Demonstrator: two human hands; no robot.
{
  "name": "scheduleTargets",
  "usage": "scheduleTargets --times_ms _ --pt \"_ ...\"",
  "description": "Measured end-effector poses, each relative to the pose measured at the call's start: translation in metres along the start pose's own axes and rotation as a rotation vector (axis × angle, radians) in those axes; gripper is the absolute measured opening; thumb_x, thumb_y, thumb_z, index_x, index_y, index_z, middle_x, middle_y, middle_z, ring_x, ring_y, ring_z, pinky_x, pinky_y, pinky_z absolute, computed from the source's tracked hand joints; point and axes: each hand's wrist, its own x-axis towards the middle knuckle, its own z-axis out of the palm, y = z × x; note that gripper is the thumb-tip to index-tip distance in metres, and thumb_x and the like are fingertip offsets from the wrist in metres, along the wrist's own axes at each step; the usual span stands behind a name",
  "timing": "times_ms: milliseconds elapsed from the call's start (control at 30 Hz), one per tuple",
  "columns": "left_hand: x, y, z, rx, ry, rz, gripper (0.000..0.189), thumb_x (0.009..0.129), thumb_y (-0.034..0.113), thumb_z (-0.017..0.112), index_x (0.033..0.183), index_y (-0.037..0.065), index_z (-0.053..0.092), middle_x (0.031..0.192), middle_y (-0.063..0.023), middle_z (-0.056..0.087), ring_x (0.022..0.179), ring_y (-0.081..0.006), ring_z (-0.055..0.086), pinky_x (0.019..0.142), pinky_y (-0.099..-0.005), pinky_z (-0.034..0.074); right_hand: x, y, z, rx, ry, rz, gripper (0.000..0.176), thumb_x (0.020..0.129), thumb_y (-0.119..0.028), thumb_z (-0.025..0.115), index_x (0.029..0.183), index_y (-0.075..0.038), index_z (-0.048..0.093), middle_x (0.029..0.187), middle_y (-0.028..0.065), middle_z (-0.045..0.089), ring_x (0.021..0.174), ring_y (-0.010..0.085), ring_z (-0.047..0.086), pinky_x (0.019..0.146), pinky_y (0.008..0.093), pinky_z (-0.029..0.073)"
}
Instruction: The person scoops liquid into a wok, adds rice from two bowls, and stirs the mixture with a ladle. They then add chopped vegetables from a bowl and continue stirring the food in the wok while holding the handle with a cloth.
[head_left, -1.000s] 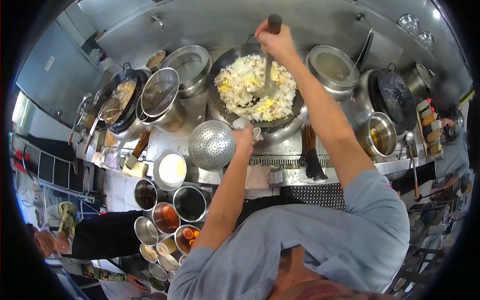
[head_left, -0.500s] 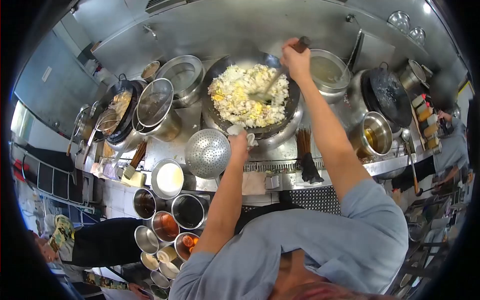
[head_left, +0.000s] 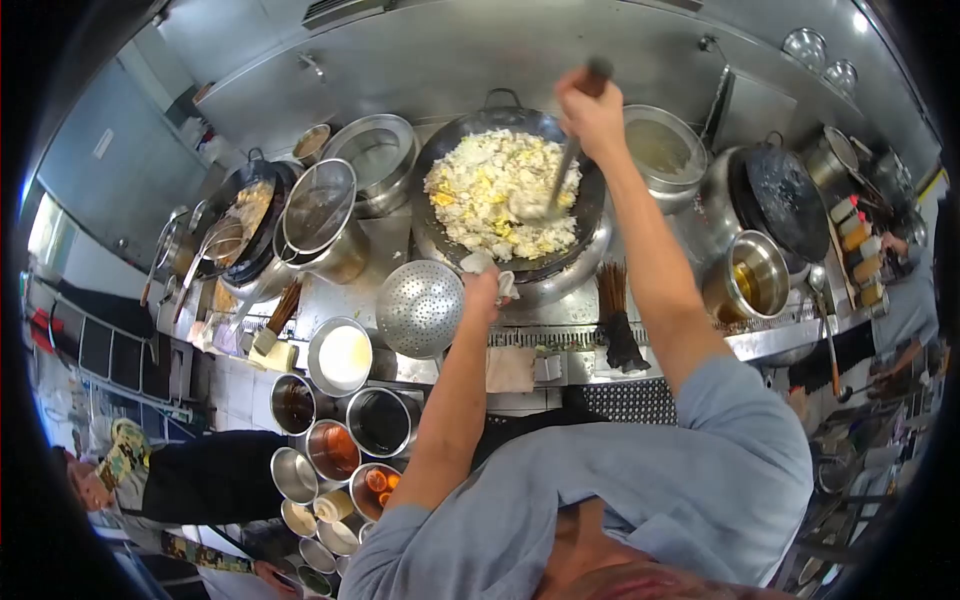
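Note:
A big black wok (head_left: 424, 222) holds egg fried rice (head_left: 485, 185), white grains with yellow bits of egg. My right hand (head_left: 594, 118) is closed round the wooden handle of a ladle (head_left: 564, 178), raised over the wok's right side. The ladle's bowl, a little blurred, rests in the rice. At the wok's near rim, my left hand (head_left: 482, 295) is closed on a white cloth (head_left: 507, 288); whatever the cloth covers there is hidden. Just left of that hand sits a round perforated strainer (head_left: 420, 308).
Left stand a mesh sieve (head_left: 318, 205) on a pot and another wok (head_left: 245, 235). Right are a pot of cloudy liquid (head_left: 660, 160), a steel pot of oil (head_left: 757, 275) and a further black wok (head_left: 790, 205). Seasoning containers (head_left: 335, 450) crowd the lower left. Co-workers stand at both sides.
The ladle stands more upright, its bowl still in the rice. The wok's far handle now shows clearly where it was blurred. My left hand stays at the near rim.

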Motion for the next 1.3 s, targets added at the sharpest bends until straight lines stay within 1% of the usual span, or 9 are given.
scheduleTargets --times_ms 133,267,400,600,733,833,1033,1133,1300 --pt "-0.011 0.01 -0.002 -0.081 -0.089 -0.162 0.02 0.085 0.022 0.055 0.098 0.007 0.054 0.088 -0.0097 0.058 0.08 -0.0231 0.061 0.054 -0.0369 0.053 0.017 0.031 -0.036 0.181 0.247 -0.003 0.005 0.075 0.0 0.054 0.079 0.001 0.056 0.055 0.0018 0.044 0.04 0.0105 0.037 0.039 0.0268 0.03" --pt "-0.012 0.012 0.0 -0.107 -0.094 -0.163 0.019 0.088 0.023 0.054 0.099 0.007 0.055 0.088 -0.0095 0.058 0.08 -0.0241 0.061 0.054 -0.0364 0.053 -0.023 -0.056 -0.003 0.058 0.222 0.093 0.007 0.073 0.002 0.052 0.078 0.001 0.056 0.058 0.005 0.049 0.041 0.0113 0.042 0.038 0.0269 0.032" --pt "0.006 0.0 -0.007 -0.097 -0.187 -0.188 0.015 0.09 0.021 0.05 0.096 0.008 0.055 0.084 -0.0079 0.059 0.075 -0.022 0.061 0.051 -0.034 0.049 -0.023 0.042 -0.027 0.188 0.164 -0.066 0.003 0.076 0.001 0.054 0.079 -0.001 0.055 0.059 0.0044 0.049 0.043 0.0105 0.043 0.041 0.0274 0.033" --pt "0.01 -0.004 -0.004 -0.15 -0.139 -0.122 0.011 0.086 0.013 0.052 0.094 0.007 0.056 0.085 -0.0088 0.058 0.072 -0.0226 0.059 0.056 -0.0377 0.051 0.013 -0.037 -0.006 0.213 0.275 -0.225 0.002 0.078 0.0 0.053 0.079 -0.002 0.053 0.057 0.0039 0.045 0.043 0.0124 0.041 0.041 0.0281 0.032" --pt "0.016 0.006 -0.004 -0.095 -0.219 -0.195 0.018 0.084 0.011 0.051 0.101 0.006 0.054 0.09 -0.0111 0.058 0.078 -0.025 0.06 0.058 -0.041 0.052 0.0 0.06 -0.026 0.128 0.592 -0.176 0.001 0.079 -0.001 0.053 0.079 -0.002 0.053 0.057 0.0028 0.043 0.041 0.0123 0.038 0.039 0.0307 0.033" --pt "0.017 -0.007 -0.012 -0.156 -0.292 -0.236 0.017 0.084 0.01 0.051 0.101 0.007 0.052 0.097 -0.012 0.058 0.078 -0.0257 0.06 0.058 -0.0411 0.052 -0.006 0.031 -0.025 0.158 0.36 -0.01 0.006 0.078 0.002 0.05 0.081 -0.002 0.052 0.056 0.0044 0.044 0.04 0.0133 0.038 0.038 0.0316 0.033" --pt "-0.077 -0.003 -0.019 -0.451 -0.318 0.007 0.013 0.088 0.014 0.046 0.097 0.008 0.053 0.087 -0.0092 0.061 0.07 -0.0223 0.06 0.055 -0.0363 0.046 -0.012 0.019 0.002 0.135 0.57 -0.092 0.002 0.077 -0.002 0.053 0.078 -0.002 0.051 0.055 0.003 0.043 0.04 0.0132 0.038 0.039 0.0329 0.034" --pt "-0.126 0.048 -0.01 -0.364 -0.113 -0.212 0.015 0.087 0.012 0.047 0.099 0.008 0.054 0.084 -0.0088 0.061 0.069 -0.0243 0.061 0.056 -0.0368 0.048 0.011 -0.025 0.003 0.111 0.271 0.269 0.003 0.077 -0.004 0.054 0.076 -0.003 0.052 0.053 0.0026 0.043 0.039 0.0138 0.04 0.036 0.0318 0.035" --pt "-0.054 -0.052 -0.037 -0.29 -0.183 0.023 0.019 0.087 0.013 0.052 0.106 0.012 0.051 0.094 -0.0052 0.058 0.072 -0.0216 0.061 0.057 -0.0356 0.05 -0.017 -0.012 0.052 -0.055 0.31 0.028 0.005 0.076 -0.004 0.057 0.078 -0.001 0.054 0.056 0.004 0.048 0.038 0.0144 0.044 0.035 0.0314 0.034"
